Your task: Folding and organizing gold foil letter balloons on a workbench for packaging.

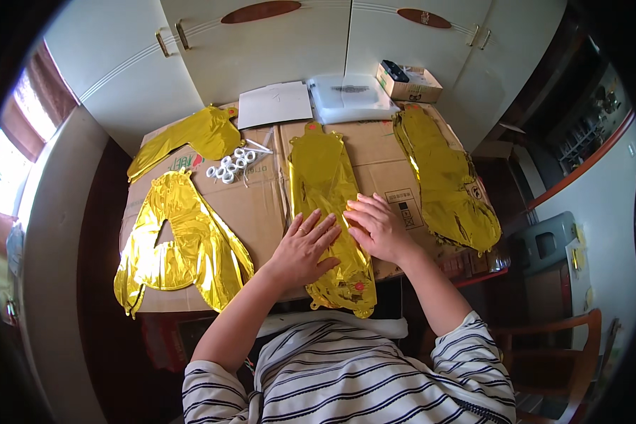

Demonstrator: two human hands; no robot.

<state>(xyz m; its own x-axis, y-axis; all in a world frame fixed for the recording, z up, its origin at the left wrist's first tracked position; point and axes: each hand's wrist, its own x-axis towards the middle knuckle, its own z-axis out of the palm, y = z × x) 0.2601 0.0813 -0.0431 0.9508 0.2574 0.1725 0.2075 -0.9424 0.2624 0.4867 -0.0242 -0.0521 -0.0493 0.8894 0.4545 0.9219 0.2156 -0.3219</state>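
Note:
A long gold foil balloon, flat and not inflated, lies lengthwise down the middle of the cardboard-covered table. Its near end hangs slightly past the front edge. My left hand rests palm down on its left side, fingers spread out. On the right side of the same balloon, my right hand lies with its fingers stretched over the foil. Left of my hands is a gold foil balloon shaped like a letter A. Behind that one lies another flat gold balloon, and one more gold balloon is at the right.
Several small white ribbon rolls sit beside white sticks. Along the back are a white sheet, a clear plastic package and a small box holding a dark item. A wooden chair stands at the lower right.

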